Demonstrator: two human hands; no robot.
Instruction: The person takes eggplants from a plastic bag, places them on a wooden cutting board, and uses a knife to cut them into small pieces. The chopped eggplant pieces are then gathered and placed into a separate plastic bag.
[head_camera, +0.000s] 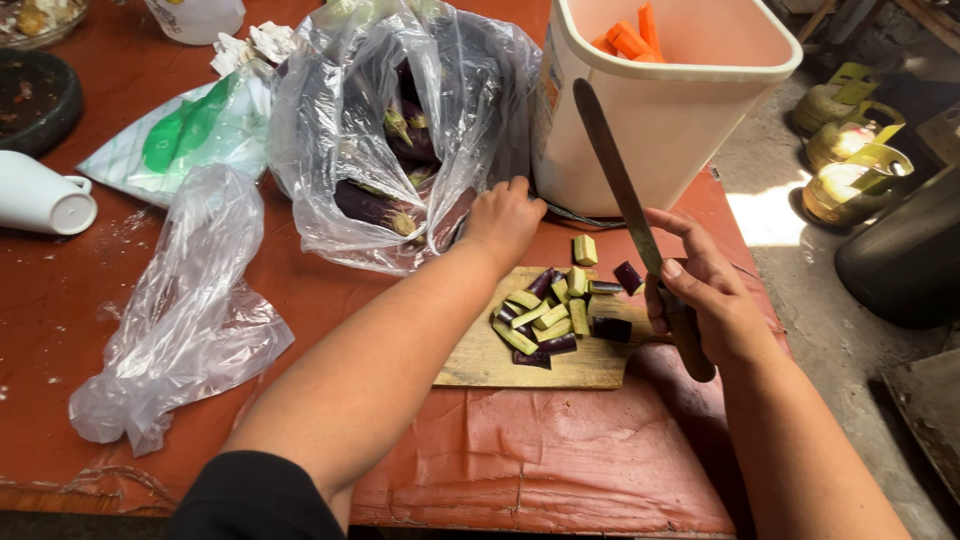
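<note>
Cut aubergine pieces, purple-skinned with pale green flesh, lie heaped on the worn wooden cutting board; one stray piece rests just beyond the board's far edge. Head view: the right hand, to the right of the board, is closed around the dark handle of a long steel knife, blade raised. The left hand, beyond the board, curls on the mouth of a clear plastic bag holding whole aubergines, which remain uncut. A cream plastic bucket of carrot sticks stands behind the board.

Soft even daylight, sharp focus throughout – harsh sun patch on floor at right, edges slightly bowed
</note>
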